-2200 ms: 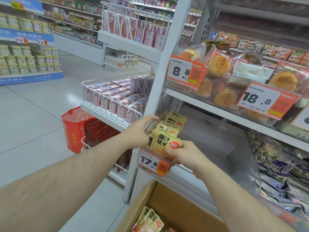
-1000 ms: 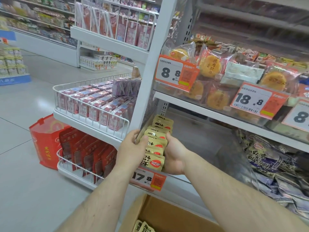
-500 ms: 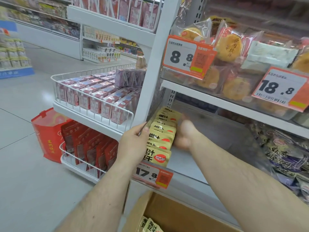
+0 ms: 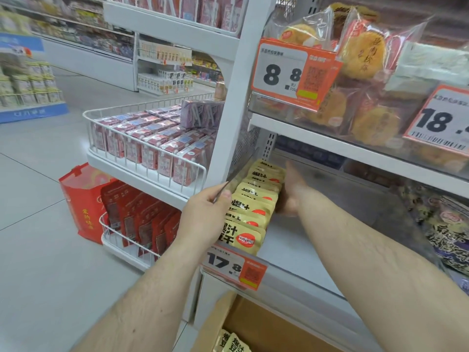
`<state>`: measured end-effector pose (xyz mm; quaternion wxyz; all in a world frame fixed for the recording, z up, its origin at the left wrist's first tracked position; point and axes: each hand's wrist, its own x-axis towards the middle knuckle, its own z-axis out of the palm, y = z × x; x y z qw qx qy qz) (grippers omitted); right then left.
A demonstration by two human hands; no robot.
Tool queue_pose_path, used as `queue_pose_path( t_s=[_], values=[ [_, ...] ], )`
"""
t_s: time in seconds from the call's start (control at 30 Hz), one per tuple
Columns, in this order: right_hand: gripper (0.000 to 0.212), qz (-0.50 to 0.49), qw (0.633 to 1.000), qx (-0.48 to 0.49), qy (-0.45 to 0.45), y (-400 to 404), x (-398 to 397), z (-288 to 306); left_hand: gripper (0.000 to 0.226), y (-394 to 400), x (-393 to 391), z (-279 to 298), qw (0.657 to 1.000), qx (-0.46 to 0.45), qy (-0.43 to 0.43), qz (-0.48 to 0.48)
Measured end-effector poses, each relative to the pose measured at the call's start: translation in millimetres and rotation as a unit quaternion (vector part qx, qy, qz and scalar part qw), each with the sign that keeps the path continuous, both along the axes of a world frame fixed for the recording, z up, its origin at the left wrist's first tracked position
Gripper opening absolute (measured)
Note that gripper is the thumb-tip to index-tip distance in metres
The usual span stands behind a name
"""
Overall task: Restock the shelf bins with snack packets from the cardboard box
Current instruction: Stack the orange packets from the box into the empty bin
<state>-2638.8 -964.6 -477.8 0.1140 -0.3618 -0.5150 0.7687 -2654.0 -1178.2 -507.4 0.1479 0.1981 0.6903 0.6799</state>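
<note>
One row of yellow snack packets [image 4: 250, 212] stands in the shelf bin [image 4: 299, 240], far-L side. Your L hand [image 4: 205, 219] fingers press its L flank; R hand [image 4: 291, 191] steadies its R, fingers hidden, can't tell. More packets [image 4: 232, 342] in cardboard box [image 4: 253, 326] below.

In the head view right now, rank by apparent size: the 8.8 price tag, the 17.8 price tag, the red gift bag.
1. red gift bag
2. 8.8 price tag
3. 17.8 price tag
The tags may match in reality; the 17.8 one looks foreshortened.
</note>
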Motion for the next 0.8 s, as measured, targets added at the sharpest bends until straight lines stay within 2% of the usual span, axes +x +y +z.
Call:
queue_pose_path(
  t_s=[0.07, 0.23, 0.3, 0.33, 0.37, 0.4, 0.43, 0.47, 0.5, 0.53, 0.6, 0.63, 0.73, 0.8],
  values=[
    [0.071, 0.005, 1.000, 0.013, -0.009, 0, -4, 4, 0.022, 0, 0, 0, 1.000, 0.004, -0.005, 0.000],
    [0.041, -0.021, 0.992, 0.082, -0.090, 3, -16, 6, 0.021, 0, -1, -1, 1.000, 0.011, -0.019, 0.003],
    [0.035, 0.007, 0.976, 0.152, -0.154, 4, -15, 11, 0.021, 1, 0, -1, 1.000, 0.010, -0.014, 0.009],
    [0.035, 0.031, 0.951, 0.233, -0.201, 0, -12, 18, 0.020, 1, 0, -1, 1.000, 0.012, -0.012, 0.012],
    [0.035, 0.042, 0.905, 0.344, -0.245, -2, -9, 25, 0.019, 2, 0, -1, 1.000, 0.012, -0.010, 0.014],
    [0.034, 0.030, 0.829, 0.481, -0.283, -6, -7, 32, 0.020, 3, 0, -1, 1.000, 0.010, -0.008, 0.018],
    [0.034, -0.005, 0.735, 0.604, -0.306, -10, -4, 37, 0.022, 3, 0, -1, 1.000, 0.008, -0.007, 0.020],
    [0.039, -0.033, 0.661, 0.688, -0.297, -14, -3, 37, 0.024, 3, 1, 0, 1.000, 0.007, -0.007, 0.020],
    [0.044, -0.031, 0.612, 0.745, -0.262, -18, -4, 34, 0.023, 3, 1, 0, 1.000, 0.008, -0.006, 0.020],
    [0.050, 0.023, 0.591, 0.771, -0.236, -20, -7, 28, 0.020, 3, 0, 0, 1.000, 0.010, -0.007, 0.018],
    [0.064, 0.168, 0.607, 0.738, -0.242, -18, -15, 16, 0.020, 2, 0, 0, 1.000, 0.013, -0.010, 0.012],
    [0.069, 0.207, 0.623, 0.707, -0.264, -15, -18, 13, 0.021, 2, 0, 0, 1.000, 0.012, -0.013, 0.009],
    [0.073, 0.243, 0.658, 0.650, -0.292, -8, -31, 15, 0.021, 1, -2, -1, 1.000, 0.007, -0.014, 0.005],
    [0.086, 0.241, 0.684, 0.617, -0.304, -11, -33, 18, 0.021, 2, -1, -1, 1.000, 0.010, -0.017, 0.004]
  ],
)
